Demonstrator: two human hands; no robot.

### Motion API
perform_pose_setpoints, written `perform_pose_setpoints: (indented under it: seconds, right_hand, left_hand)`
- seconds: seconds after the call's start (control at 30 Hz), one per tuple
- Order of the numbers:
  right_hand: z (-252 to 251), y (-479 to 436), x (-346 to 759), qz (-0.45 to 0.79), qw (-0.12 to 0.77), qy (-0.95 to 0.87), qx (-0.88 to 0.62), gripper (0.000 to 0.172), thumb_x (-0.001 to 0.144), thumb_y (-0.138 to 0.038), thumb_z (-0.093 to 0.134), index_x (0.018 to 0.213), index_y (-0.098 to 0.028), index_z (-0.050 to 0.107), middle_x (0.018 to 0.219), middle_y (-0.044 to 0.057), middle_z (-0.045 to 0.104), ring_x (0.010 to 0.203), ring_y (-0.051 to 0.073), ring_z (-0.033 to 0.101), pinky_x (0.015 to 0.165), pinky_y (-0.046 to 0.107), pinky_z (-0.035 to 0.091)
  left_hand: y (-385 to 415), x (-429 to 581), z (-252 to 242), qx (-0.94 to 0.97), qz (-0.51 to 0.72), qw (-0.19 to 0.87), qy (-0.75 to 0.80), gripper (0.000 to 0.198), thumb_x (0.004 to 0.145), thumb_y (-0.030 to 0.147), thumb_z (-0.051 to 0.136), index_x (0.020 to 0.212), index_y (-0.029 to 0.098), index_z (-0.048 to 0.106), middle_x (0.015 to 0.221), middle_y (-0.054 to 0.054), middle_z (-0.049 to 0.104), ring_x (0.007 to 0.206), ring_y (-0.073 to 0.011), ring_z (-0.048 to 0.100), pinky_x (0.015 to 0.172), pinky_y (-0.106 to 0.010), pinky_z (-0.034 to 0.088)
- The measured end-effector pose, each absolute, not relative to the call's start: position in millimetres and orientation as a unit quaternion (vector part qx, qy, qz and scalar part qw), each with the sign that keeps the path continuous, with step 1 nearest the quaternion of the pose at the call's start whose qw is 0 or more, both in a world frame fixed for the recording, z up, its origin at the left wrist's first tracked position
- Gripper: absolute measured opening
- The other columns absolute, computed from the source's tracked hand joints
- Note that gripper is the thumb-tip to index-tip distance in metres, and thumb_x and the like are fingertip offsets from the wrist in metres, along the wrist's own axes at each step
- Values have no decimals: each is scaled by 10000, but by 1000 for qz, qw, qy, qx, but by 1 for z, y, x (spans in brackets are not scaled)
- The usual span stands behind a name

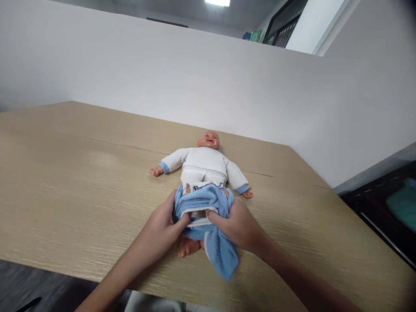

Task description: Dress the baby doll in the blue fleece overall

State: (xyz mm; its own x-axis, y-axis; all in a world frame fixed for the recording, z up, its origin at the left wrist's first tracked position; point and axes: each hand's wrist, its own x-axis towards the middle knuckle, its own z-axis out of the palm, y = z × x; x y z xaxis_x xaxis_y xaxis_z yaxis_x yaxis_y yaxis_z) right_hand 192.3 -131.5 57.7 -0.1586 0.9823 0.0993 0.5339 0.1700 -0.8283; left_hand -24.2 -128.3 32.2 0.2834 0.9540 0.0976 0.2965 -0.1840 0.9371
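Note:
A baby doll (204, 158) lies on its back on the table, head away from me. It wears a white long-sleeved top with blue cuffs. Over its lower body I hold a blue towelling garment (201, 197) with white trim, bunched up around an opening. My left hand (165, 219) grips the left side of the garment, its thumb at the rim of the opening. My right hand (238, 221) grips the right side, thumb also at the rim. One part of the garment hangs down below my right hand. A doll's foot (188, 247) shows underneath; the legs are mostly hidden.
The wooden table (97, 186) stretches widely to both sides, with seams across its top. A pale partition wall (146, 73) stands behind it. At the far right is a black object (380, 208) beside the table. A light-coloured item (152, 302) shows below the near edge.

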Motion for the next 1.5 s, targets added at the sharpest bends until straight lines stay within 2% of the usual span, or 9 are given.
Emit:
perform_pose_setpoints:
  seconds: [0.2, 0.3, 0.4, 0.67, 0.83, 0.97, 1.07, 1.3, 1.5]
  right_hand:
    - [79, -156, 185, 352, 308, -707, -531, 133, 830, -184, 679, 736, -242, 604, 734, -21, 696, 979, 242, 736, 803, 289, 577]
    - [80, -160, 180, 365, 296, -712, -521, 64, 833, -176, 677, 827, -239, 668, 827, -28, 749, 947, 217, 743, 819, 283, 577]
    - [78, -161, 178, 377, 285, -712, -520, 123, 837, -183, 694, 943, -242, 715, 922, -29, 790, 889, 194, 740, 815, 282, 571]
    - [69, -164, 177, 366, 242, -734, -518, 158, 827, -140, 667, 938, -245, 707, 948, -23, 799, 859, 198, 743, 832, 313, 546]
    - [57, -168, 179, 343, 236, -735, -536, 191, 803, -158, 686, 965, -253, 719, 1023, -1, 794, 959, 223, 743, 909, 342, 546]
    - [51, -171, 180, 313, 229, -740, -549, 317, 800, -185, 696, 1104, -266, 739, 1173, 30, 779, 1099, 261, 734, 1006, 397, 535]
    - [54, -173, 178, 288, 198, -739, -576, 305, 820, -231, 692, 1121, -248, 739, 1208, 76, 779, 1091, 299, 736, 990, 441, 536]
    - [60, -176, 176, 272, 150, -739, -598, 123, 886, -295, 674, 952, -210, 733, 1101, 111, 797, 985, 311, 738, 981, 482, 530]
    - [54, -169, 184, 355, 234, -725, -542, 275, 830, -171, 706, 1089, -253, 747, 1124, 15, 819, 974, 230, 749, 889, 341, 550]
  left_hand:
    - [-158, -37, 37, 682, 373, 429, 459, 539, 1034, 442, 575, 1526, 222, 602, 1564, -95, 668, 1479, -352, 608, 1131, -399, 583]
    - [-171, -44, 22, 677, 366, 420, 482, 578, 1047, 452, 579, 1585, 244, 552, 1625, -92, 616, 1521, -357, 570, 1168, -420, 567]
    - [-179, -47, 8, 664, 338, 433, 508, 583, 1040, 444, 602, 1588, 262, 525, 1605, -89, 637, 1484, -354, 606, 1117, -425, 599]
    - [-181, -46, 7, 674, 282, 464, 501, 527, 1032, 422, 520, 1523, 233, 493, 1634, -129, 600, 1397, -332, 662, 1060, -406, 583]
    - [-183, -42, 6, 669, 253, 475, 512, 398, 1019, 422, 495, 1365, 226, 506, 1401, -146, 739, 1236, -325, 724, 1013, -409, 558]
    - [-184, -37, 9, 668, 228, 469, 531, 365, 1014, 426, 457, 1316, 222, 479, 1238, -141, 773, 1135, -332, 737, 982, -427, 534]
    - [-184, -34, 10, 679, 207, 448, 544, 320, 1021, 416, 423, 1268, 223, 488, 1193, -144, 764, 1110, -339, 721, 973, -437, 513]
    - [-188, -34, -6, 686, 221, 441, 535, 400, 1028, 462, 457, 1336, 209, 491, 1273, -176, 722, 1200, -359, 674, 1034, -471, 500]
    - [-188, -36, -15, 624, 319, 493, 515, 549, 1040, 389, 543, 1518, 238, 319, 1402, -145, 682, 1295, -306, 664, 1086, -402, 522]
